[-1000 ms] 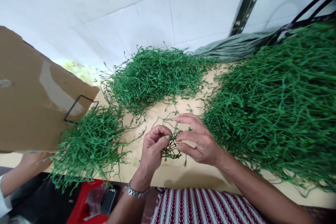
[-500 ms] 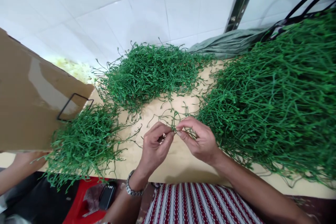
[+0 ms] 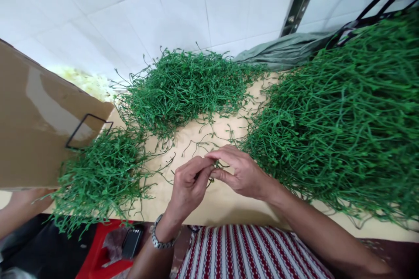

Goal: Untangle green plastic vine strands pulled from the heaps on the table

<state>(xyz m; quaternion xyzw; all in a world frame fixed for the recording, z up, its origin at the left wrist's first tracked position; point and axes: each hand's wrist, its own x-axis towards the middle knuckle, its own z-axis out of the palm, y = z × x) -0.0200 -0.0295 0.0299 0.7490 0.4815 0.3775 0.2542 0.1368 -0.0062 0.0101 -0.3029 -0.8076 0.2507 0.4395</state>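
Observation:
A green plastic flower stem (image 3: 224, 165) is mostly hidden between my hands, above the middle of the table. My left hand (image 3: 191, 182) is closed in a pinch on it, a metal-banded watch at the wrist. From the other side, my right hand (image 3: 240, 171) pinches the same stem, its fingertips touching those of my left. Loose branched stems (image 3: 200, 143) lie on the table just beyond my fingers. A large heap of green stems (image 3: 340, 126) spreads close by my right hand.
A second heap of stems (image 3: 186, 89) sits by the tiled wall, a smaller one (image 3: 101, 174) at the left. A cardboard box (image 3: 39, 126) stands at the left with a black wire frame (image 3: 76, 131). Another person's arm (image 3: 26, 209) shows below it. Pale yellow pieces (image 3: 87, 83) lie behind.
My right hand has shifted slightly left, its fingers now over my left fingertips. The stem that stood up above my fingers is now mostly covered and lower.

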